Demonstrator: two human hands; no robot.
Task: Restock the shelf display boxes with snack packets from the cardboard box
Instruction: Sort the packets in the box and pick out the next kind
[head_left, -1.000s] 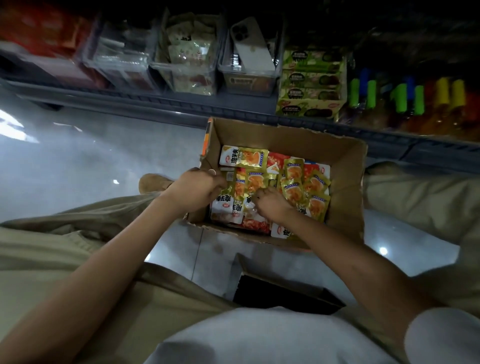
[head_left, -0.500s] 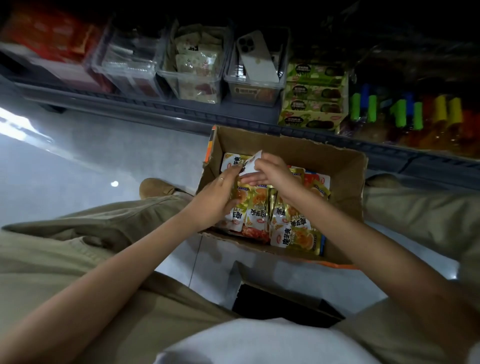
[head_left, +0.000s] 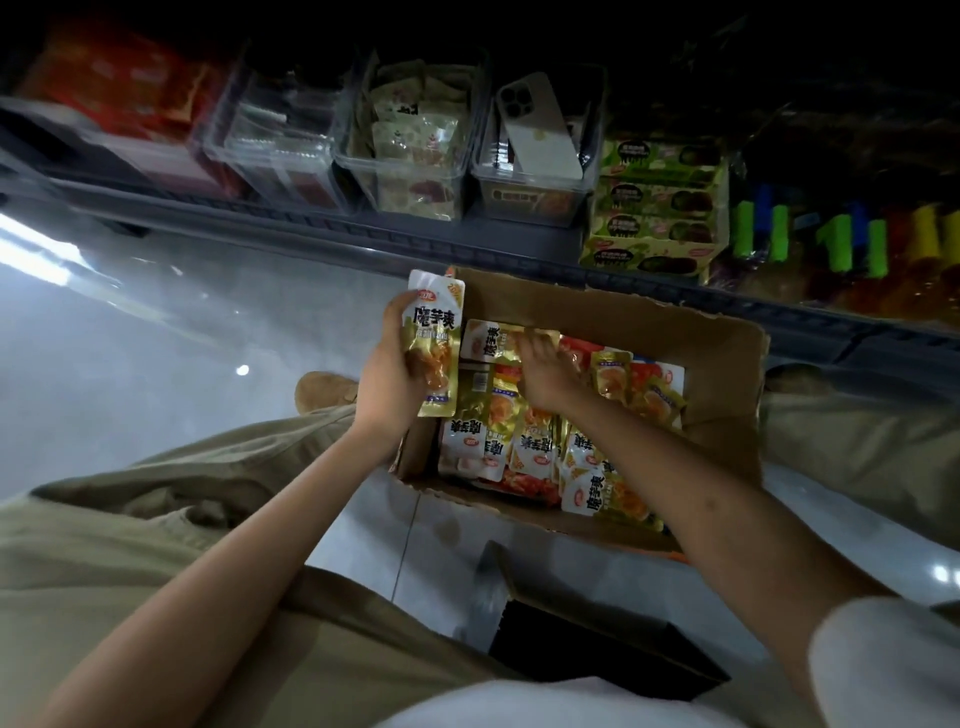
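The job looked to be in its early part. The person sat on the floor with the cardboard box (head_left: 613, 306) between the legs, just in front of the shelf (head_left: 363, 234), and the box held many snack packets (head_left: 524, 441) lying in loose layers, yellow ones over red. The left hand (head_left: 387, 379) was raised over the box's left wall with thumb and fingers wrapped round a held packet (head_left: 435, 332), which stood upright, label toward the camera; whether more packets were stacked behind it could not be told. The right hand (head_left: 545, 376) reached down inside the box, its fingertips (head_left: 525, 340) bent onto the far-corner packet (head_left: 488, 340), though whether they had closed on it was not clear. On the shelf, the clear display boxes (head_left: 467, 171) stood in a row: one held pale packets, its neighbour held a phone (head_left: 540, 135) propped over a shallow layer of goods, and another (head_left: 280, 150) looked nearly bare. Judging by that, gathering was under way and no packet in hand had reached a display box yet; almost the whole carton remained to be carried across.
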